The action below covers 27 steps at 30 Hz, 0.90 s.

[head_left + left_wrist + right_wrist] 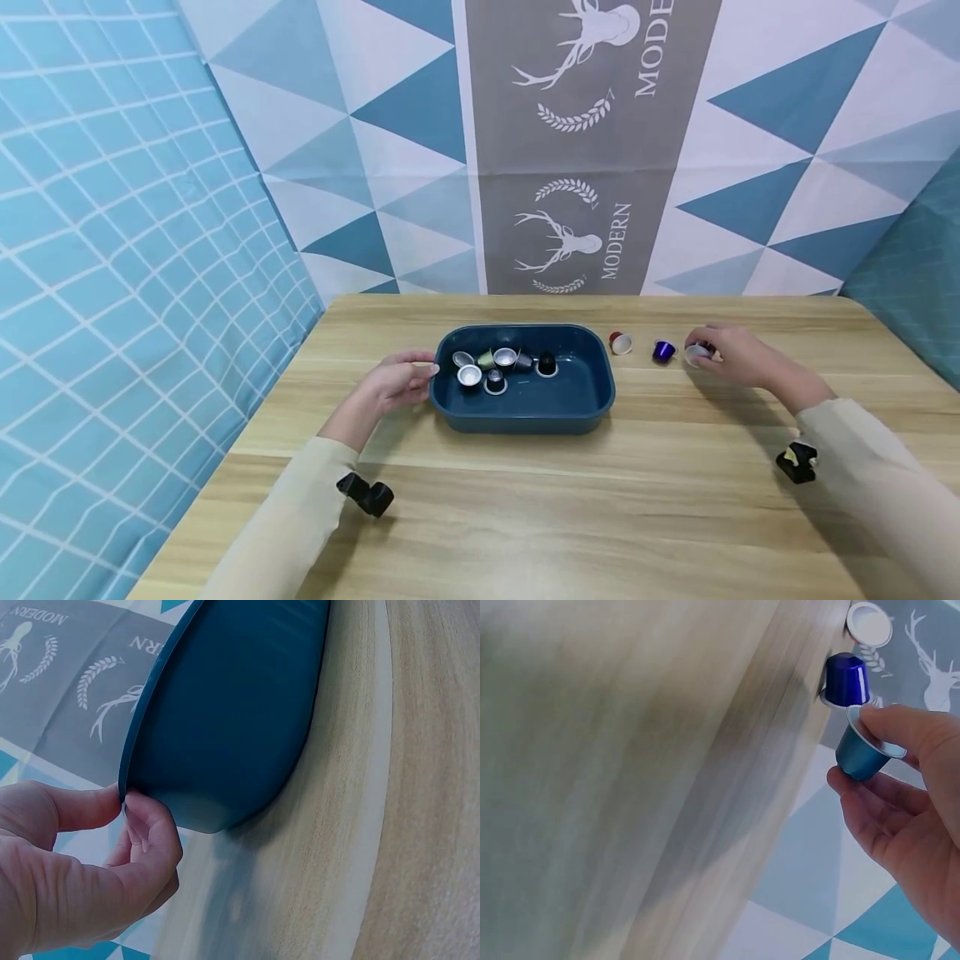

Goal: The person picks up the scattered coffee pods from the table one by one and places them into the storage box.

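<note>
My left hand (396, 382) pinches the left rim of a dark blue plastic tray (525, 406); the left wrist view shows thumb and forefinger on that rim (129, 742). Several coffee capsules lie in the tray, among them a black capsule (547, 363) and a green capsule (487, 360). To the right of the tray, my right hand (731, 354) holds a teal coffee capsule (864, 754) between thumb and fingers, its pale lid facing the thumb. Close to that hand stands a blue capsule (663, 352). A red capsule (619, 342) lies on its side nearer the tray.
The wooden table (525, 517) ends at a patterned cloth backdrop (420, 167) behind the tray. A light blue checked cloth (135, 250) hangs at the left, and a teal cloth (915, 275) at the right. Small black cameras (365, 493) sit on both wrists.
</note>
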Each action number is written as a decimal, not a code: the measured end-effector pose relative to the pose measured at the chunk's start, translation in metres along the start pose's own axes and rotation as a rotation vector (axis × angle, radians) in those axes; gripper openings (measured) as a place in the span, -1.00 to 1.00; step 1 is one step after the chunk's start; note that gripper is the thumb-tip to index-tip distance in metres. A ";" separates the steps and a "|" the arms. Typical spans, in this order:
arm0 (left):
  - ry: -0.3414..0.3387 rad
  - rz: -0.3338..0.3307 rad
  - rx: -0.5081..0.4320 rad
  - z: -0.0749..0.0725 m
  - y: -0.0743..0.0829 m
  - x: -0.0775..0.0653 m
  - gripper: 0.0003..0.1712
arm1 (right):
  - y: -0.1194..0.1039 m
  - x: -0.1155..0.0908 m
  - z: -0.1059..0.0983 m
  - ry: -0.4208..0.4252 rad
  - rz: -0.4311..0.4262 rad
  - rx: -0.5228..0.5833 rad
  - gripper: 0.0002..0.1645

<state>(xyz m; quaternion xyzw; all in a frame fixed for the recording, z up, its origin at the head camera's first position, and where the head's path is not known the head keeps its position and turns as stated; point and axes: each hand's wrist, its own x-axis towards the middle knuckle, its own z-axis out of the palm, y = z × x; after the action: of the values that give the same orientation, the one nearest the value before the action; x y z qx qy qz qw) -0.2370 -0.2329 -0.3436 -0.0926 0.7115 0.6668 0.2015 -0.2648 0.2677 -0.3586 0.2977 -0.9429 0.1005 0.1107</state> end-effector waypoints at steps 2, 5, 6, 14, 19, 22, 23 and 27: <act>0.003 -0.002 0.013 -0.001 -0.001 0.000 -0.50 | -0.003 -0.001 0.000 0.018 -0.018 -0.005 -0.79; 0.004 -0.005 0.023 -0.002 -0.001 0.000 -0.49 | -0.007 -0.002 0.001 0.056 -0.061 -0.018 -0.77; 0.007 -0.009 0.027 -0.002 -0.002 0.000 -0.49 | -0.009 -0.002 0.001 0.070 -0.077 -0.022 -0.77; -0.008 -0.021 0.035 -0.004 -0.004 0.000 -0.47 | -0.019 -0.005 0.001 0.132 -0.112 -0.040 -0.76; -0.024 -0.007 0.011 -0.003 -0.003 -0.001 -0.45 | -0.023 -0.005 -0.003 0.150 -0.124 -0.027 -0.74; -0.022 0.009 0.007 -0.002 -0.002 -0.001 -0.44 | -0.025 -0.003 -0.007 0.171 -0.140 -0.026 -0.74; -0.023 0.013 0.006 -0.002 -0.001 -0.001 -0.43 | -0.027 -0.003 -0.008 0.175 -0.143 -0.026 -0.75; -0.023 0.008 0.011 -0.002 0.000 -0.001 -0.44 | -0.031 -0.002 -0.012 0.156 -0.132 -0.027 -0.75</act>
<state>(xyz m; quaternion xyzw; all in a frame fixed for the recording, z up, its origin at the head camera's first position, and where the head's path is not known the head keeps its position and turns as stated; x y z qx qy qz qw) -0.2367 -0.2348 -0.3437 -0.0812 0.7131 0.6647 0.2075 -0.2430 0.2467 -0.3442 0.3489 -0.9110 0.1032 0.1939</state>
